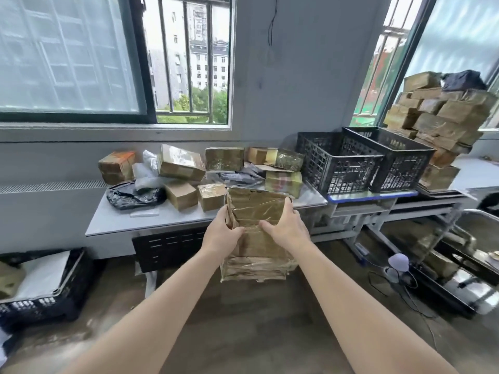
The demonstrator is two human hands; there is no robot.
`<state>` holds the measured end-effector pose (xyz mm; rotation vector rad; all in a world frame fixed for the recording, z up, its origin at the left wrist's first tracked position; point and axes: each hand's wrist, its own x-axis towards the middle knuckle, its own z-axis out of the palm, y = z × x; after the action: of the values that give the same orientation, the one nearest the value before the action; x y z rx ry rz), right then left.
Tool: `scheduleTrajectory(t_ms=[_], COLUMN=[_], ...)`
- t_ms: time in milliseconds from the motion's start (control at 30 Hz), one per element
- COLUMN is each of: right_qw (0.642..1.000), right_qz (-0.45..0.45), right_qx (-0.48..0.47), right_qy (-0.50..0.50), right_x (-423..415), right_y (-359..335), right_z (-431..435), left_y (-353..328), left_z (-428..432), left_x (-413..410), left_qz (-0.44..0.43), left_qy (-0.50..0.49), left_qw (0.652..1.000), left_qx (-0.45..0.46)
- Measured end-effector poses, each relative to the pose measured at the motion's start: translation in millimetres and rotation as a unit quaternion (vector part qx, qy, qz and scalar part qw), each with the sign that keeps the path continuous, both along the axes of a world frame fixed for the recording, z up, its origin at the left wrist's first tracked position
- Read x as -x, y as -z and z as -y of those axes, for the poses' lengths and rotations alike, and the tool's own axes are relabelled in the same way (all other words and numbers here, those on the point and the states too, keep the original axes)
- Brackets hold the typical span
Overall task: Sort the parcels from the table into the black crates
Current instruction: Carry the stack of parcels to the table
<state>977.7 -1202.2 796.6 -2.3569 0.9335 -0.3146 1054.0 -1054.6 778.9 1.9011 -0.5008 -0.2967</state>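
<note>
Both hands are clamped on one big cardboard parcel [260, 249], a battered brown box wrapped in clear tape. The left hand [222, 233] grips its left edge with the fingers wrapped round the side. The right hand [286, 228] holds the right edge, fingers curled over the far corner and thumb lying across the top face. The hands sit apart, the width of the box between them, arms stretched out. The parcel hangs in the air just in front of the grey table [121, 221], over the floor, its far end level with the table's near edge.

On the table behind it lies a jumble of smaller taped boxes [181, 163], some grey mailer bags [147, 174] and a crumpled black plastic bag [132, 197]. To the right, two black crates stand side by side and touching, on a blue-edged top next to the table: the left crate [337, 168] and the right crate [391, 157]. Past them rises a tall stack of brown parcels [442, 117] against the window. Down on the floor at the left is another black crate, the floor crate [40, 300], with a pale mailer [43, 273] lying in it.
</note>
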Motion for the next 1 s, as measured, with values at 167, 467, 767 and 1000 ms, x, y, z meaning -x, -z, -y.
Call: scheduleTrajectory(t_ms=[167,467,767,1000], right_qw=[0.999,0.996,0.994,0.993], right_qz=[0.018,0.038,0.033,0.036], right_qx=[-0.017,-0.035,-0.035,-0.046], right_qy=[-0.030,-0.073,-0.094,-0.104], right_x=[-70.0,-175.1,-291.7,-398.6], right_y=[2.4,-4.3,10.4,9.5], right_z=[93.5,216.6,293.4,347.1], left_y=[-5.0,-8.6,20.8,29.8], left_z=[87.1,205.9,287.1,337.5], left_x=[-61.6,-157.6,-281.0,-396.1], left_qz=[-0.004,-0.005,-0.020,-0.035], left_qy=[-0.017,-0.066,-0.096,-0.110], left_qw=[1.000,0.998,0.995,0.993], left_qx=[0.004,0.011,0.002,-0.026])
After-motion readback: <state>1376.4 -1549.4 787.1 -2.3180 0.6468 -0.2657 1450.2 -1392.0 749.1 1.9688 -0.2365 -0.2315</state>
